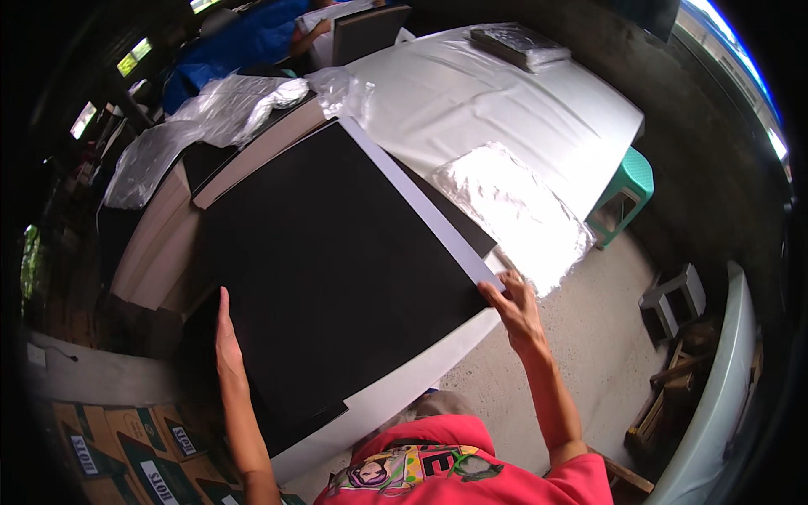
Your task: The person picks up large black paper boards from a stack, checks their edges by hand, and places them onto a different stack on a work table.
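A large black sheet with a pale grey strip along its right side lies on a white-topped table in front of me. My left hand is held straight and open, its fingers stretched along the sheet's left edge. At the right near corner, my right hand is closed, thumb and fingers gripping the sheet's edge. A stack of pale sheets sits just left of the black one, partly under clear plastic wrap.
A white-covered table stands beyond, bearing a shiny plastic-wrapped packet and a wrapped dark stack. A green stool is at right, cardboard boxes lower left. Across the table, another person's hand is near a dark panel.
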{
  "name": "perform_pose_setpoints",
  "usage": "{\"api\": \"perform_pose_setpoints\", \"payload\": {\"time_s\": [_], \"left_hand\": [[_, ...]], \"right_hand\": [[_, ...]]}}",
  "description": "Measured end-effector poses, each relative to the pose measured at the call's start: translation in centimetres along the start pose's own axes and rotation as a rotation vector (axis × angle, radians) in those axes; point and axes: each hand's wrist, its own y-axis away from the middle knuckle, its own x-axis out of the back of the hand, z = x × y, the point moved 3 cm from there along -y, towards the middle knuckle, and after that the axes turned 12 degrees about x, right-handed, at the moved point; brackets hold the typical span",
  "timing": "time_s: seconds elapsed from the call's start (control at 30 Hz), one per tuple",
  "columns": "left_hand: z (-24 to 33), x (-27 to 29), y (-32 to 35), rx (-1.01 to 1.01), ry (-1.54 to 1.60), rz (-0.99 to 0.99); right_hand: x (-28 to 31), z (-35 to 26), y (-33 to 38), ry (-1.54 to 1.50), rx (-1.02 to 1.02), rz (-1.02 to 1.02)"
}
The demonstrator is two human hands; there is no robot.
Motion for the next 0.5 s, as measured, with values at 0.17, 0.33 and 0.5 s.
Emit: {"api": "perform_pose_setpoints", "payload": {"time_s": [0.17,0.33,0.5], "left_hand": [[-0.8,4.4,-2.5,0.3,0.279,-0.343],[-1.9,4.5,0.0,0.077,0.137,-0.254],[-6.9,4.6,7.1,0.013,0.208,-0.408]], "right_hand": [[-5.6,1.8,11.1,-0.572,-0.182,0.224],[-10.2,1.2,13.8,-1.068,0.008,0.374],[-9.1,3.6,13.1,-0.702,0.168,0.454]]}}
